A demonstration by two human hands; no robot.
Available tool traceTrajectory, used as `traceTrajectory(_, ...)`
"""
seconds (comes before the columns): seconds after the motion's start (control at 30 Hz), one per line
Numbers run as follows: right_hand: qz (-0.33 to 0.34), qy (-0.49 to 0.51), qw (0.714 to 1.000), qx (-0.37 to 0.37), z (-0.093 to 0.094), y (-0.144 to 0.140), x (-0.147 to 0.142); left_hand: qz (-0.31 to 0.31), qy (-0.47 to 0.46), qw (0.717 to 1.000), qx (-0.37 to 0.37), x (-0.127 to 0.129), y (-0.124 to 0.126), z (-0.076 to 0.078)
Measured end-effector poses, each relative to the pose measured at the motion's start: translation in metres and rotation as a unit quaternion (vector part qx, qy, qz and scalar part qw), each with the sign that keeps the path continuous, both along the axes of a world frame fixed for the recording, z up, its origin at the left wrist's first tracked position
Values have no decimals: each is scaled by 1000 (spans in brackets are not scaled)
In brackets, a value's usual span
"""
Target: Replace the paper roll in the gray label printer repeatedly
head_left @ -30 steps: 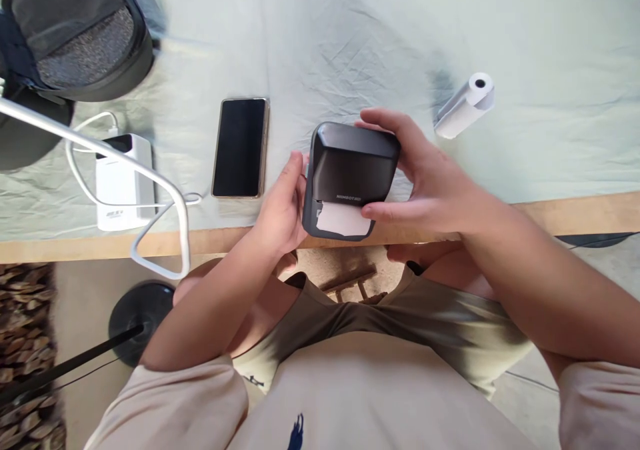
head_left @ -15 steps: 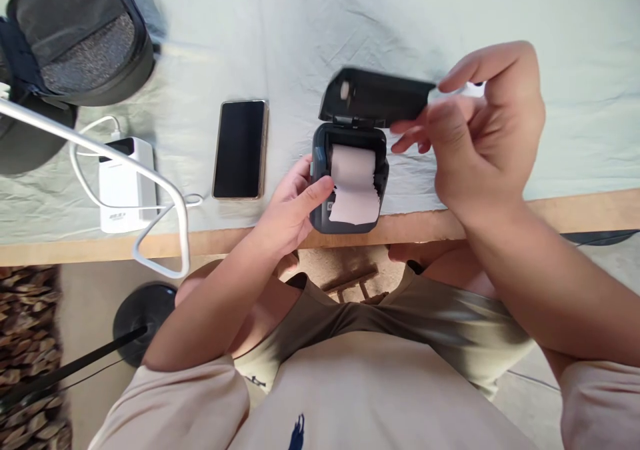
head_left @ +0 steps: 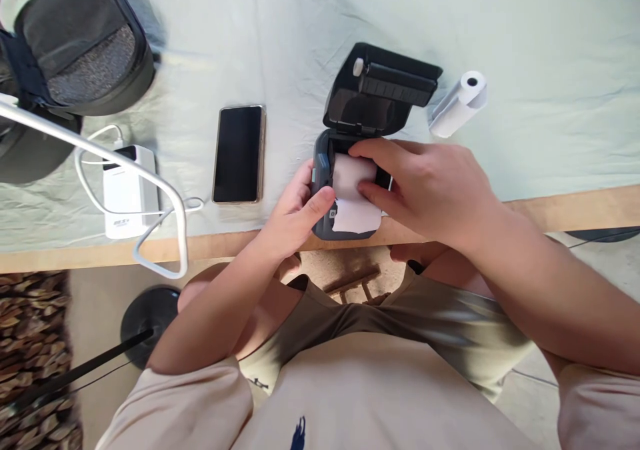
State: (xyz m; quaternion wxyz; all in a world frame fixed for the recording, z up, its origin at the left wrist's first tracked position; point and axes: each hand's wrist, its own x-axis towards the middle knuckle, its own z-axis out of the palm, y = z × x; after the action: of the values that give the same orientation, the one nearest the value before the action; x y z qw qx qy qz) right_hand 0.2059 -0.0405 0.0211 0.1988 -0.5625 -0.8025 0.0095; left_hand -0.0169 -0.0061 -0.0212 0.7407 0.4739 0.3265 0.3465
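A small black printer (head_left: 324,222) sits at the table's near edge with its lid (head_left: 380,93) swung open and back. A white paper roll (head_left: 350,173) lies in its bay, a torn strip hanging over the front. My left hand (head_left: 295,213) grips the printer's left side, thumb on its front corner. My right hand (head_left: 425,187) reaches in from the right, its fingers pressed on the paper roll inside the bay.
A spare white paper roll (head_left: 456,103) lies right of the lid. A dark phone (head_left: 239,153) lies left of the printer, then a white power bank (head_left: 125,190) with a white cable. A black bag (head_left: 80,43) is at far left. Pale cloth (head_left: 525,50) covers the table.
The printer's lid was shut a second ago; my right hand lifted it open, let go, and came down onto the paper roll in the bay. My left hand kept hold.
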Motion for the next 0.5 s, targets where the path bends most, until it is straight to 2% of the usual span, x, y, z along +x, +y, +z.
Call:
traceTrajectory(0.13,-46,40,994,-86,12,-2,-5,-18,5,1000,20,-1,1,-1)
traceTrajectory(0.2,-46,118,985,-119,19,-3,-6,-11,2,1000,-8,1,1,2)
traceTrajectory(0.27,-38,233,962,-137,24,-3,-4,3,-4,999,-42,4,1,5)
traceTrajectory(0.33,-41,374,916,-139,27,0,1,24,-13,997,-66,6,1,9)
traceTrajectory(0.43,-53,583,791,-176,24,10,11,47,-28,995,-89,7,1,15)
traceTrajectory(0.47,-54,629,751,-192,22,13,13,49,-33,993,-100,7,2,16)
traceTrajectory(0.5,-55,658,722,-205,19,17,15,50,-39,992,-111,7,2,17)
